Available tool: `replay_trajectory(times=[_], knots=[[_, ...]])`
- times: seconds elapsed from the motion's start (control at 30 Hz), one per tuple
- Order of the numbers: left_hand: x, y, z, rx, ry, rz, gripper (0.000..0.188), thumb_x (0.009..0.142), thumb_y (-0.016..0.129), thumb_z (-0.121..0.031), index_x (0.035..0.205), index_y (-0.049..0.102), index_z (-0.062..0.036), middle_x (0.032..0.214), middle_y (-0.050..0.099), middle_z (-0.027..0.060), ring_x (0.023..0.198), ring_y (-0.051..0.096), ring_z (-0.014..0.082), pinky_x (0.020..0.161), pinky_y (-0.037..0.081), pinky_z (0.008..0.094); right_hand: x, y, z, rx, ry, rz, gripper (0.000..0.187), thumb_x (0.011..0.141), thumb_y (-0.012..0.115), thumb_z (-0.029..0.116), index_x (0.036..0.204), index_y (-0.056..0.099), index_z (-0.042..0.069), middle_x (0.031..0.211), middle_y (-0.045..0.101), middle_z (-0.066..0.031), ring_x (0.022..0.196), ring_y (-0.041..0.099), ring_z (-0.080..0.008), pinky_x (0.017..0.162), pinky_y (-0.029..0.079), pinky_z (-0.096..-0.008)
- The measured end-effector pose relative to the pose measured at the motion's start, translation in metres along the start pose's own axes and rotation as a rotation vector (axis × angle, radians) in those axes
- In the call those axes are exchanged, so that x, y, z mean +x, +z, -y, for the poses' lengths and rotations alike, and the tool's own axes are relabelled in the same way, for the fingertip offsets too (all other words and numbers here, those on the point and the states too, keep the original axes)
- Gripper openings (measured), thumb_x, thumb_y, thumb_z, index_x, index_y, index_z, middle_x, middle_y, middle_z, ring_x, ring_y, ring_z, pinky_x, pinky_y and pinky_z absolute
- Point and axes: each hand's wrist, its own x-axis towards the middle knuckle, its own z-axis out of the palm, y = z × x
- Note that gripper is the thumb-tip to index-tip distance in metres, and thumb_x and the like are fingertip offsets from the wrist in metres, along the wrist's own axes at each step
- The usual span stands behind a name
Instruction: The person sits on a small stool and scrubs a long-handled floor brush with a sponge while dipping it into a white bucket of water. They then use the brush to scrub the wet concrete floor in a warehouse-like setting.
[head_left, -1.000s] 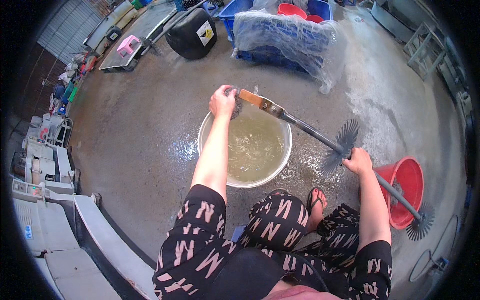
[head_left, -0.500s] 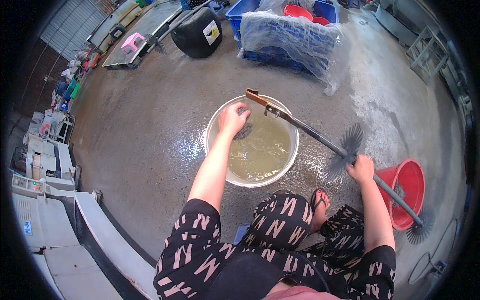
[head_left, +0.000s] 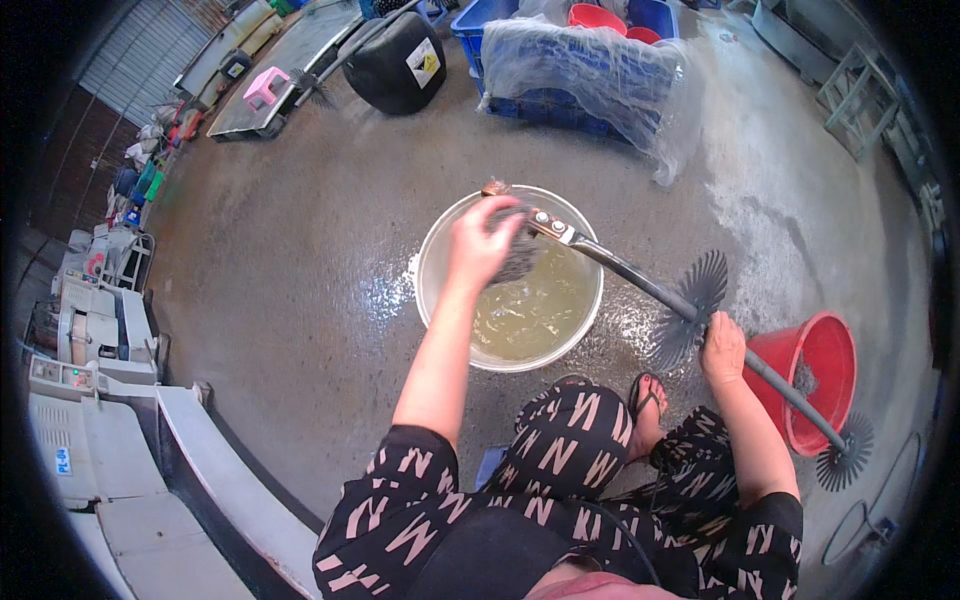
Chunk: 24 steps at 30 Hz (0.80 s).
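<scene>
My right hand (head_left: 722, 348) is closed around a grey rod (head_left: 640, 278) beside a black fan-shaped finned disc (head_left: 700, 285). The rod slants from the lower right to a bolted, copper-brown end piece (head_left: 495, 188) at its upper left. My left hand (head_left: 478, 245) grips a dark grey mesh scouring pad (head_left: 516, 260), pressed near the bolted joint. Beneath lies a round white-rimmed tub (head_left: 520, 366) of cloudy yellowish water (head_left: 530, 320). A second finned disc (head_left: 846, 452) sits toward the rod's lower end. Fingers and pad partly hide the brown piece.
To the right stands a tilted red bucket (head_left: 838, 355) with a grey mesh clump (head_left: 804, 378) inside. Ahead are a blue crate (head_left: 465, 45) draped with clear plastic (head_left: 570, 75) and a black drum (head_left: 385, 75). Grey machinery (head_left: 110, 450) lines the left. The concrete floor is wet.
My left hand has risen from the water with the scouring pad and moved right to the rod's bolted end. The rod has turned slightly about its length; my right hand still holds it.
</scene>
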Motion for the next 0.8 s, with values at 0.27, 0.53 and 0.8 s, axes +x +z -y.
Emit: replay_trajectory(times=[0.27, 0.53, 0.8], knots=[[-0.01, 0.039, 0.011, 0.388, 0.07, -0.244, 0.018, 0.079, 0.066, -0.019, 0.097, 0.068, -0.0141, 0.098, 0.067, 0.008, 0.087, 0.065, 0.0262, 0.074, 0.053, 0.0359, 0.005, 0.002, 0.013, -0.092, -0.002, -0.05, 0.022, 0.082, 0.048, 0.012, 0.103, 0.052, 0.008, 0.085, 0.052, -0.0072, 0.082, 0.056, -0.0251, 0.07, 0.043, -0.0386], [-0.013, 0.053, 0.0, 0.142, 0.002, -0.244, 0.016, 0.078, 0.067, -0.016, 0.094, 0.069, -0.0135, 0.097, 0.068, 0.0079, 0.09, 0.065, 0.025, 0.078, 0.051, 0.0334, 0.017, -0.007, 0.013, -0.033, 0.042, 0.032, 0.022, 0.081, 0.048, 0.01, 0.103, 0.052, 0.009, 0.086, 0.053, -0.007, 0.081, 0.057, -0.0248, 0.069, 0.044, -0.0377], [-0.006, 0.051, -0.009, 0.311, -0.039, -0.183, 0.015, 0.08, 0.065, -0.015, 0.094, 0.069, -0.0149, 0.093, 0.068, 0.0068, 0.086, 0.065, 0.0255, 0.075, 0.052, 0.0333, 0.012, 0.007, 0.007, -0.081, 0.007, -0.074, 0.025, 0.082, 0.048, 0.014, 0.106, 0.054, 0.009, 0.084, 0.053, -0.0059, 0.078, 0.057, -0.0231, 0.067, 0.044, -0.0366]])
